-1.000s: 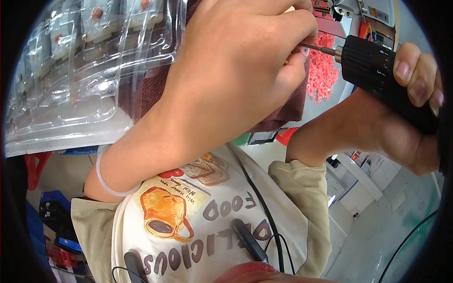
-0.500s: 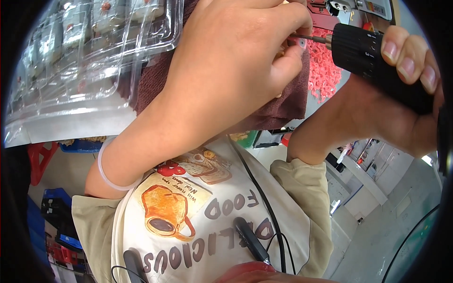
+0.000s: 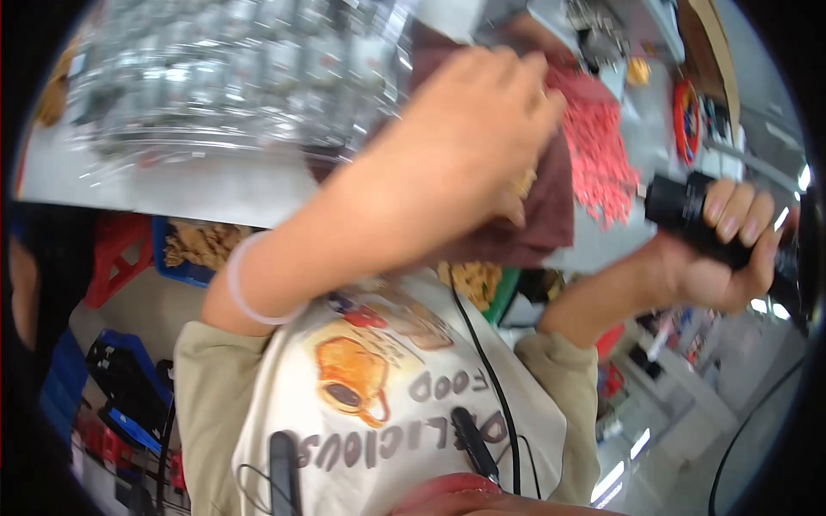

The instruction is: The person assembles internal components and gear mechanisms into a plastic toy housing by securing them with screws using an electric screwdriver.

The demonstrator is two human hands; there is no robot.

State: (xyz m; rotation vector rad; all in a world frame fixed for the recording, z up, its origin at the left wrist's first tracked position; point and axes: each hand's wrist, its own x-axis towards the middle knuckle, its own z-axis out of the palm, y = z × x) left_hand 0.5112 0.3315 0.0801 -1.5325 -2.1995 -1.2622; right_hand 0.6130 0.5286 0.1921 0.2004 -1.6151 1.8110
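My right hand is wrapped round a black electric screwdriver on the right. Its thin bit points left, over a pile of small pink-red pieces, apart from my left hand. Blurred by motion, my left hand is over a brown cloth at the table's near edge. Its fingers are curled, and a small tan piece shows between them and the thumb; most of that piece is hidden.
Clear plastic trays with rows of grey parts are at the upper left. A blue bin and a green bin, both holding tan pieces, sit below the table edge. A red stool stands left. Metal equipment is at the back.
My right hand has drawn the screwdriver down and away from my left hand, where its bit had been at the fingers. The view has shifted, showing more of the table and bins.
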